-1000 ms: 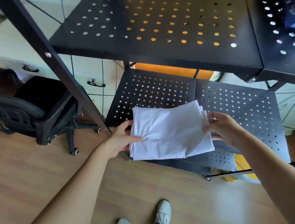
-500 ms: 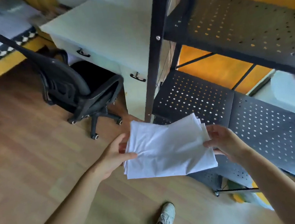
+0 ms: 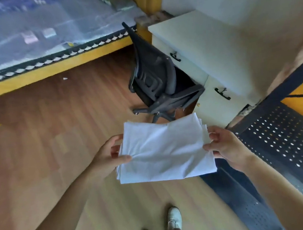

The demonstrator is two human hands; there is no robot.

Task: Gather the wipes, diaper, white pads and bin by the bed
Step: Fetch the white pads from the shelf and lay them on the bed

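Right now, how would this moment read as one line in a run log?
holding: white pads | left hand: grips left edge | right hand: grips right edge | facing: bed | ahead: chair

Both hands hold a stack of white pads (image 3: 163,150) in the air above the wooden floor (image 3: 45,139). The left hand (image 3: 107,157) pinches the left edge and the right hand (image 3: 225,147) pinches the right edge. Beyond the pads stand a black office chair (image 3: 157,83), a white table (image 3: 205,50) with drawers and the bed (image 3: 23,39). A black perforated shelf (image 3: 287,142) is at the right.
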